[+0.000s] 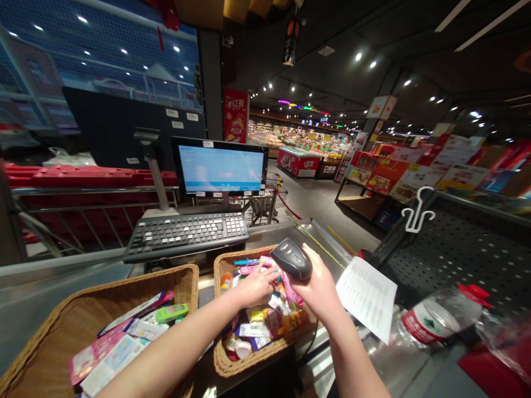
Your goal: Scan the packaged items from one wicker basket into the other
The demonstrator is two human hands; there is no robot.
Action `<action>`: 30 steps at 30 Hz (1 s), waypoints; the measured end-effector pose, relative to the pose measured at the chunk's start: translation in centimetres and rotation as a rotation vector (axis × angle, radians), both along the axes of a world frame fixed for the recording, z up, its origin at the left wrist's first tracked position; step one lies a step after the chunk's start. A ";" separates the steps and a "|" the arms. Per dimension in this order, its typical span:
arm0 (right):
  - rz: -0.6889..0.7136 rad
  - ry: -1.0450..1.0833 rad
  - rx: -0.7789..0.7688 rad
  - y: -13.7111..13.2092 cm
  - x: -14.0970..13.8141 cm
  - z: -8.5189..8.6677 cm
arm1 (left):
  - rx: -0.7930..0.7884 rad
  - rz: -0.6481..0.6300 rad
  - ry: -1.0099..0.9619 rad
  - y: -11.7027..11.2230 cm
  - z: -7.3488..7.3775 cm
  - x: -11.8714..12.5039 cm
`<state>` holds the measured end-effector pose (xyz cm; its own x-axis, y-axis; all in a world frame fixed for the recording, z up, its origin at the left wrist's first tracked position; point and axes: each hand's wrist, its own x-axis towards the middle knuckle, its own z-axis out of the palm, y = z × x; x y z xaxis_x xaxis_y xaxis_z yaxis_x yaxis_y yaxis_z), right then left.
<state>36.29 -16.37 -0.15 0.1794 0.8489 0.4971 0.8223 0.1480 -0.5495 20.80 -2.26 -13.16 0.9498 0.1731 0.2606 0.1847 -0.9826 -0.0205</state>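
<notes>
My right hand (pixel 317 287) is wrapped round a black handheld barcode scanner (pixel 291 257), held just above the right wicker basket (pixel 232 362). This basket is full of several small packaged goods. My left hand (pixel 254 286) reaches into it and pinches a thin pink packet (pixel 265 267) right beside the scanner's head. A second, larger wicker basket (pixel 50 337) at the left holds flat packets and a green item (pixel 171 313).
A black keyboard (pixel 186 235) and a lit checkout monitor (pixel 219 168) stand behind the baskets. A printed paper sheet (pixel 367 296) and a plastic bottle with a red cap (pixel 442 318) lie to the right. Behind them rises a black perforated panel (pixel 464 249). Shop aisles stretch beyond.
</notes>
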 end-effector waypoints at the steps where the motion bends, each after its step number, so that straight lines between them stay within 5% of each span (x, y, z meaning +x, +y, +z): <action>1: 0.005 -0.002 -0.004 0.1 -0.1 0.0 | -0.004 -0.020 -0.004 0.0 0.1 -0.2; 18: 0.033 -0.043 -0.041 1.0 -2.3 0.7 | -0.038 0.148 -0.155 1.9 1.8 -8.5; 30: 0.066 -0.072 0.034 2.6 -4.8 1.8 | 0.171 0.368 -0.264 2.4 7.7 -14.8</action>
<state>31.53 -13.81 1.61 0.0867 0.8399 0.5357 0.8471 0.2208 -0.4834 6.02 0.16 -5.49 0.7312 0.4194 0.5381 0.5403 -0.8375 -0.0815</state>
